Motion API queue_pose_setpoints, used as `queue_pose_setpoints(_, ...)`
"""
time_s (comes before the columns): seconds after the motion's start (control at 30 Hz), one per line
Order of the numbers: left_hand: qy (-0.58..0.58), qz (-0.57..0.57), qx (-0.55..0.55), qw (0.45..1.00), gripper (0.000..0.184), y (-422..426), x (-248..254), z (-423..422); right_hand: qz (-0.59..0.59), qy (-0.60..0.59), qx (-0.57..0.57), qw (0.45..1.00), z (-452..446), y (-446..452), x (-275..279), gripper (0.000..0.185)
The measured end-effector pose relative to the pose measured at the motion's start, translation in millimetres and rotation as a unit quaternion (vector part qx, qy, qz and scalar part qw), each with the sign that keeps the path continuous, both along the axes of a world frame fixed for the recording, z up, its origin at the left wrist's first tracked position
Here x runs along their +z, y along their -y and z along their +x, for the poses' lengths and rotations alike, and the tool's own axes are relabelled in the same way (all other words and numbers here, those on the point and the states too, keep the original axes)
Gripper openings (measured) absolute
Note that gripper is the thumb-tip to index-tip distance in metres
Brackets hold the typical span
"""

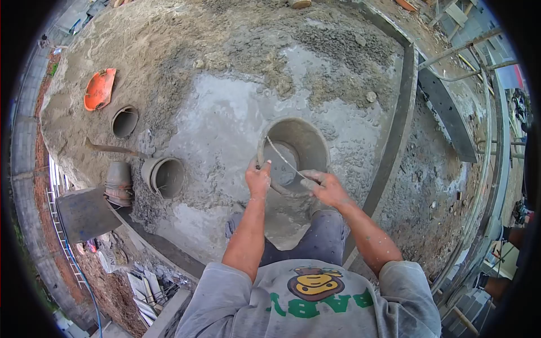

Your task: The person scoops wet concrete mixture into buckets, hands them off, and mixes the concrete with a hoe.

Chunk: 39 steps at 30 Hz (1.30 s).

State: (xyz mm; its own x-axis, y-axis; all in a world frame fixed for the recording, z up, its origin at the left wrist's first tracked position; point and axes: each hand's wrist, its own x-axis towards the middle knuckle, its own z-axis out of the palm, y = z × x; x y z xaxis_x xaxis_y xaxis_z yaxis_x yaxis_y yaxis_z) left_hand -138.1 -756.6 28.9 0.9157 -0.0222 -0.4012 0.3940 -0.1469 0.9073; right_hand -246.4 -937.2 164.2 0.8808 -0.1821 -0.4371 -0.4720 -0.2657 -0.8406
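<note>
Near the middle of the scene, a person is holding a grey bucket (309, 142) over wet cement (222, 115), its open mouth facing the camera. The left hand (258, 178) is curling around the left side of the rim, fingers mostly closed on it. The right hand (326, 189) is partly closing at the near right of the rim, its fingers pinching around the lower end of the thin handle (284, 159), which is slanting across the mouth. Whether the right fingers are also gripping the rim is hard to tell.

To the left, two nested buckets (151, 173) are lying with their mouths toward the right, and a stack of buckets (118, 183) is standing just beyond them, beside a dark board (88, 214). Farther off, a wooden shaft (115, 149), a small bucket (124, 121) and an orange shell (100, 90) are resting on the sand (152, 50). Along the right, a long concrete edge (396, 143) is bordering the cement.
</note>
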Motion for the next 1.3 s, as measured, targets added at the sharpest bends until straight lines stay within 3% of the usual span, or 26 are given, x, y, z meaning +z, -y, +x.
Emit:
queue_pose_setpoints(0.07,-0.016,0.049,-0.02,0.998,0.038,5,-21,25,-0.077,-0.003,0.012,0.997,2,7,-41,0.04)
queue_pose_setpoints(0.2,-0.053,0.072,-0.011,0.996,0.038,-26,-32,81,-0.012,-0.036,-0.04,0.998,45,-33,-122,0.043)
queue_pose_setpoints(0.37,0.04,0.092,-0.037,0.994,0.039,-102,-152,201,0.058,-0.128,-0.146,0.979,169,-118,-234,0.045)
queue_pose_setpoints(0.43,-0.036,0.177,-0.071,0.981,0.038,-120,-165,248,-0.132,-0.106,-0.143,0.975,187,-169,-389,0.048)
queue_pose_setpoints(0.5,-0.069,0.264,-0.163,0.948,0.038,-164,-224,290,-0.123,-0.15,-0.16,0.968,223,-169,-457,0.046)
queue_pose_setpoints(0.57,-0.089,0.247,-0.171,0.95,0.04,-195,-269,314,-0.054,-0.205,-0.185,0.96,246,-157,-498,0.043)
queue_pose_setpoints(0.67,0.068,0.247,-0.161,0.953,0.036,-215,-308,332,0.061,-0.25,-0.218,0.941,245,-128,-532,0.041)
queue_pose_setpoints(0.73,0.051,0.294,-0.046,0.953,0.05,-235,-340,346,0.13,-0.267,-0.23,0.927,234,-108,-542,0.039)
queue_pose_setpoints(0.83,-0.069,0.232,-0.028,0.97,0.064,-206,-362,313,0.197,-0.289,-0.224,0.91,213,-86,-552,0.038)
queue_pose_setpoints(0.93,-0.081,0.174,0.034,0.981,0.071,-158,-371,266,0.244,-0.298,-0.207,0.899,182,-63,-559,0.037)
queue_pose_setpoints(1.03,-0.01,0.202,0.049,0.978,0.07,-100,-389,227,0.318,-0.296,-0.182,0.882,133,-30,-557,0.035)
queue_pose_setpoints(1.13,0.031,0.188,0.032,0.981,0.067,-52,-388,207,0.269,-0.192,-0.027,0.943,90,12,-556,0.049)
queue_pose_setpoints(1.23,0.037,0.156,0.053,0.986,0.067,-36,-384,166,0.221,-0.172,-0.161,0.946,39,16,-560,0.055)
queue_pose_setpoints(1.3,0.034,0.123,0.083,0.988,0.067,-21,-395,119,0.192,-0.056,-0.14,0.97,-16,36,-581,0.058)
